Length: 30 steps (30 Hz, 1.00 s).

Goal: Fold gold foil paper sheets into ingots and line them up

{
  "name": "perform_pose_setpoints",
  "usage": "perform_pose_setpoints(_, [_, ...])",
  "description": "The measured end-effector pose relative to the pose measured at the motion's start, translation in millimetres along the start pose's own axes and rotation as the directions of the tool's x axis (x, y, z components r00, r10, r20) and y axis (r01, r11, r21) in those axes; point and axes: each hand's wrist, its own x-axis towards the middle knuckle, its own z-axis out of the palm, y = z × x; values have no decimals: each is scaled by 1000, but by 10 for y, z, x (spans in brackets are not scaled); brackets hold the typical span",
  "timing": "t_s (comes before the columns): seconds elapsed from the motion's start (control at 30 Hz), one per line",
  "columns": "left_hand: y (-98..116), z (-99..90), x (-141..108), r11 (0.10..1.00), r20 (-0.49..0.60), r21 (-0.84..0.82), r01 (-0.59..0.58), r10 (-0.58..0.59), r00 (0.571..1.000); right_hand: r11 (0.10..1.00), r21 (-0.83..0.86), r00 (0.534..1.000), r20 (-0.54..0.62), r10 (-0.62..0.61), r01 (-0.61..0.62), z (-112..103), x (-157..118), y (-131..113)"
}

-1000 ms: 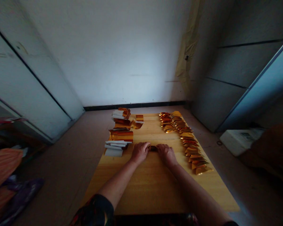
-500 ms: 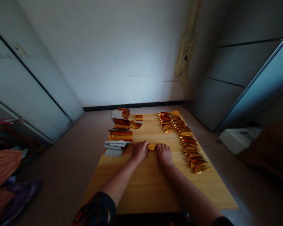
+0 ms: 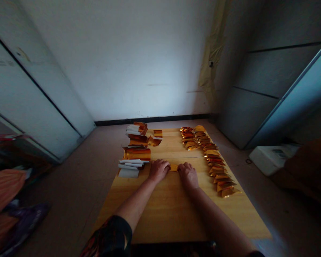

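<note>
A small piece of gold foil paper (image 3: 173,167) lies between my two hands over the middle of the wooden table (image 3: 166,214). My left hand (image 3: 159,170) pinches its left end with curled fingers. On the right end, my right hand (image 3: 188,175) has its fingers closed in the same way. Left of my hands are stacks of curled gold and white paper sheets (image 3: 137,154), some gold side up. To the right runs a long row of folded gold foil paper pieces (image 3: 215,162), overlapping one another.
Beyond the table stands a white wall (image 3: 149,71) with a dark skirting. A grey cabinet (image 3: 259,82) rises at right, near a white box (image 3: 266,160) on the floor. Pale doors (image 3: 37,82) and orange cloth (image 3: 5,189) are at left.
Both hands have shifted very slightly to the right with the gold foil paper, and a little more of the paper shows between them. The stacks and the row are unmoved.
</note>
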Motion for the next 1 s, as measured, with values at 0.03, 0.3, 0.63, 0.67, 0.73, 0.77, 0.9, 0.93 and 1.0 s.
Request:
perform_pose_setpoints(0.03, [-4,0,-3,1000,0,-7,0,0,1000,1000,17,1000,-3,-8,8,1,-2,19])
perform_pose_setpoints(0.3, [23,-64,-108,995,8,37,-90,90,996,998,44,999,-17,-46,47,-3,34,115])
perform_pose_setpoints(0.63, [125,-71,-117,945,-23,208,-252,263,965,992,-1,991,41,-129,129,-33,139,85])
perform_pose_setpoints(0.67, [123,-62,-114,935,-26,227,-272,285,958,990,-12,989,32,-142,142,-30,137,85])
perform_pose_setpoints(0.73, [113,-44,-110,921,-29,249,-300,317,948,984,-43,985,14,-173,174,-33,124,85])
perform_pose_setpoints(0.77, [107,-35,-109,917,-31,254,-309,327,945,980,-61,982,6,-190,190,-39,117,83])
perform_pose_setpoints(0.9, [82,4,-100,907,-53,262,-329,354,934,956,-130,965,26,-260,262,-66,114,79])
perform_pose_setpoints(0.93, [77,13,-98,904,-58,265,-335,361,931,947,-145,958,45,-284,287,-67,122,84])
perform_pose_setpoints(1.0, [66,24,-99,898,-61,275,-343,372,926,915,-176,932,86,-353,363,-59,144,108])
